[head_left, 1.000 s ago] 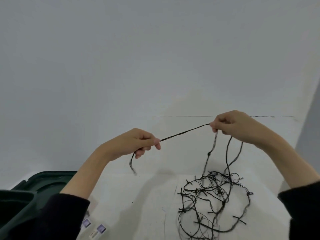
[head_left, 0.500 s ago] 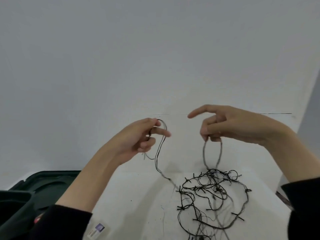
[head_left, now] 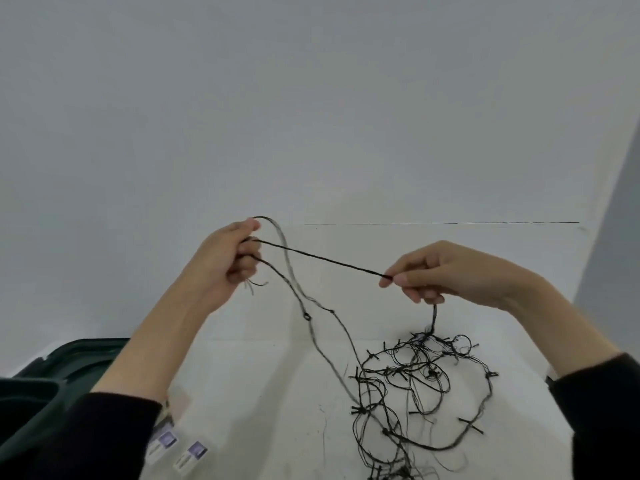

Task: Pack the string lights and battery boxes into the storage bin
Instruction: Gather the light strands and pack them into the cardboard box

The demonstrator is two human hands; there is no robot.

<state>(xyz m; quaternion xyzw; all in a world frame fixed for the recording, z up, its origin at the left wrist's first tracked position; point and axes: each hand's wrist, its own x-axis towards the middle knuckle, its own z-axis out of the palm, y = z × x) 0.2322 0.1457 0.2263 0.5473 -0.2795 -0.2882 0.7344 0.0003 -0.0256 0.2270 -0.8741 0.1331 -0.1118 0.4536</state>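
- The left hand is curled round gathered loops of the string lights, raised above the table. The right hand pinches 1 strand between thumb and forefinger, and that strand runs taut between the 2 hands.
- Most of the wire lies in a loose tangle on the table below the right hand. None of it is in the storage bin at the lower left edge.
- We advise feeding each length to the left hand as 1 even loop, matched to the loops already held.
- We let the strand slide through the right pinch so that snags clear before they reach the coil. We do not jerk the tangle.
- 2 small labelled items beside the left sleeve may be the battery boxes; the view is too partial to confirm.
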